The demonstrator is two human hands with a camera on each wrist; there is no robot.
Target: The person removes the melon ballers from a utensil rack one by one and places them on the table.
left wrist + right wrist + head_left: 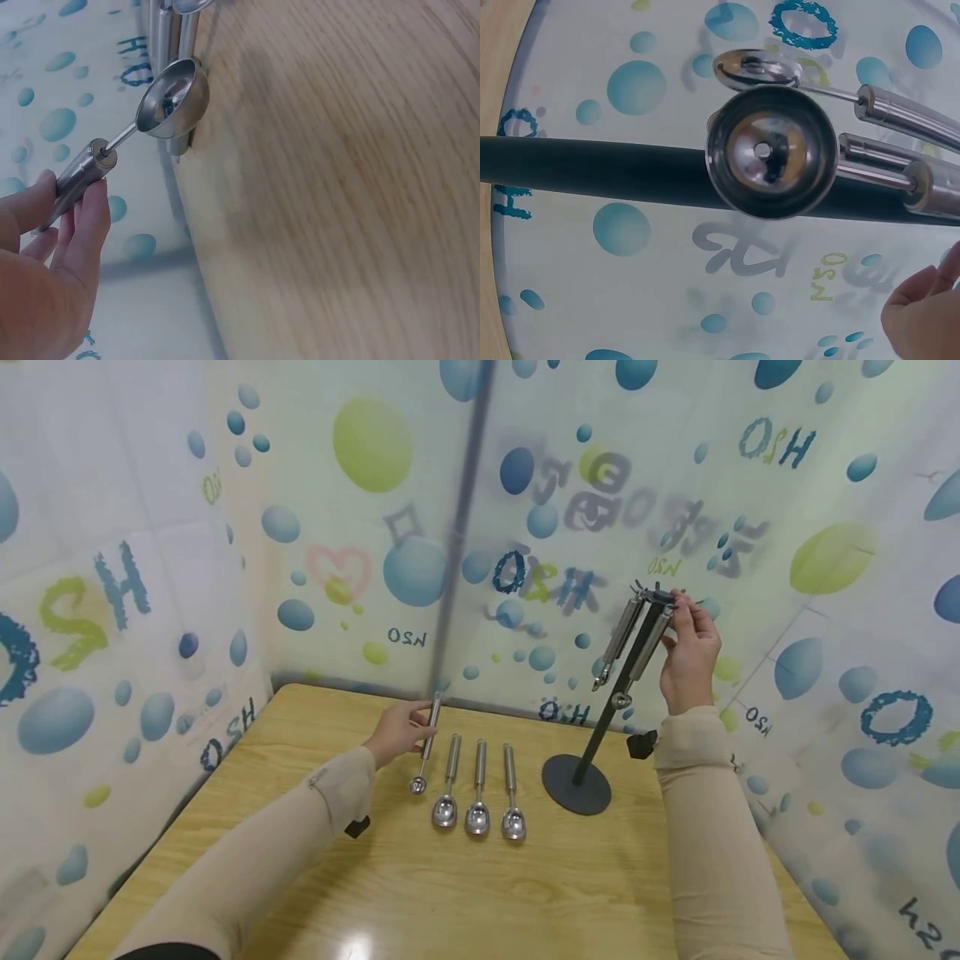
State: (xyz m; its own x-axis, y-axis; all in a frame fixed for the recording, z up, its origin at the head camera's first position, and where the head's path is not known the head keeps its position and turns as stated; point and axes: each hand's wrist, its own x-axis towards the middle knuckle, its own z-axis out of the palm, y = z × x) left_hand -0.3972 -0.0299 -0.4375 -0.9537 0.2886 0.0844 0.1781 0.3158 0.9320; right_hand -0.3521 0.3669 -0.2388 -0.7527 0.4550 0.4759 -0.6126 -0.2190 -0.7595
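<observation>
My left hand (401,732) grips the steel handle of a small round-bowled scoop (417,785), bowl toward me. In the left wrist view, the thumb and fingers (91,225) wrap its handle, and the hollow of its bowl (174,97) shows. To its right, three larger steel scoops (477,817) lie in a row on the table, handles pointing away. My right hand (692,652) is raised to the top of a black stand (617,710), where thumb and fingertips pinch the upper end of a hanging scoop (649,647). Its round bowl (772,154) faces the right wrist camera.
Other steel utensils (621,631) hang from the stand's left side. The stand's round base (576,785) rests on the wooden table (450,893), right of the row. Patterned curtains (360,568) enclose the table behind and at both sides.
</observation>
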